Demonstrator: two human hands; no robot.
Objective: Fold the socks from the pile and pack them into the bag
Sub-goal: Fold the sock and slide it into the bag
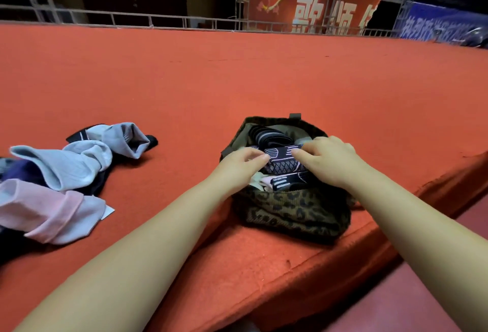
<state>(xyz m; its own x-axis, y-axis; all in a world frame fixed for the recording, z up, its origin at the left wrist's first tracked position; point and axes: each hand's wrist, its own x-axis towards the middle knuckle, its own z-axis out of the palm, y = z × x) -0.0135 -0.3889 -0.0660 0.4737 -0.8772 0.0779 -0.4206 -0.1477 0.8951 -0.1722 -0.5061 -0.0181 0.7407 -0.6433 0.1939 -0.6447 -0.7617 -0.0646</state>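
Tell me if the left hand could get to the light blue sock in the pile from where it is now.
Probably yes. The left hand is at the leopard-print bag, pinching a folded black patterned sock with the right hand. Only bare red carpet lies between it and the light blue sock; it must let go first.

Two bare forearms, no sleeves, left grip [241, 163] and right grip [328, 158] ungloved, short fingernails

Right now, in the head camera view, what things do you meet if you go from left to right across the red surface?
Pink sock → light blue sock → grey sock → left hand → black patterned folded sock → right hand. Both hands hold that folded sock over the leopard-print bag.
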